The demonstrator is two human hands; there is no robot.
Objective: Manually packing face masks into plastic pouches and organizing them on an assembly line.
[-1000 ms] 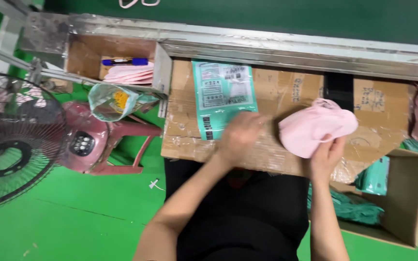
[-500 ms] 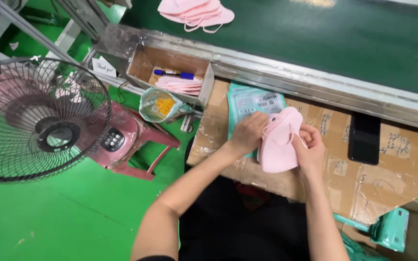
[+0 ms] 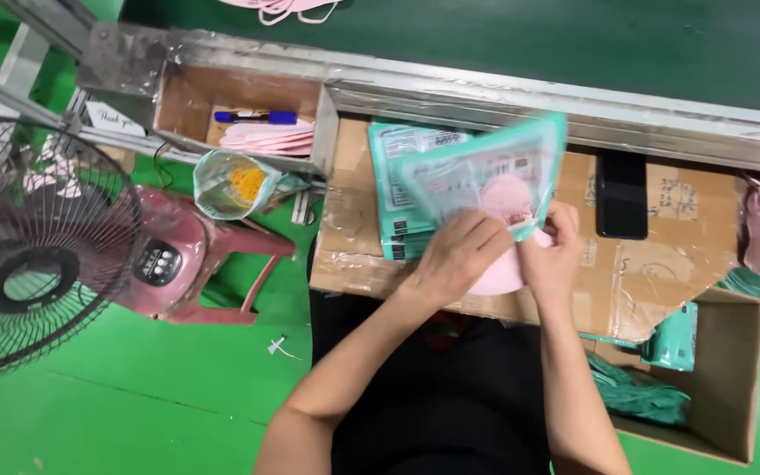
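Left hand (image 3: 455, 255): grip closed on the lower edge of a teal pouch (image 3: 485, 171), fingers curled over it and over the pink mask (image 3: 505, 264).
Right hand (image 3: 554, 255): grip pinched shut on the same pouch edge, just at 3 o'clock of the left hand.
Teal pouch: raised above the cardboard-covered table (image 3: 653, 273), fanning out toward 12 o'clock from both hands; blurred by motion.
Pink mask: partly inside the pouch, its lower curve showing at 6 o'clock between the two hands.
Pouch stack (image 3: 398, 202): flat on the table at 10 o'clock of the left hand, partly hidden by the held pouch.
Surroundings: black phone (image 3: 622, 198) at 2 o'clock of the right hand; open carton (image 3: 732, 378) at 4 o'clock; fan (image 3: 37, 255) well off at 9 o'clock.
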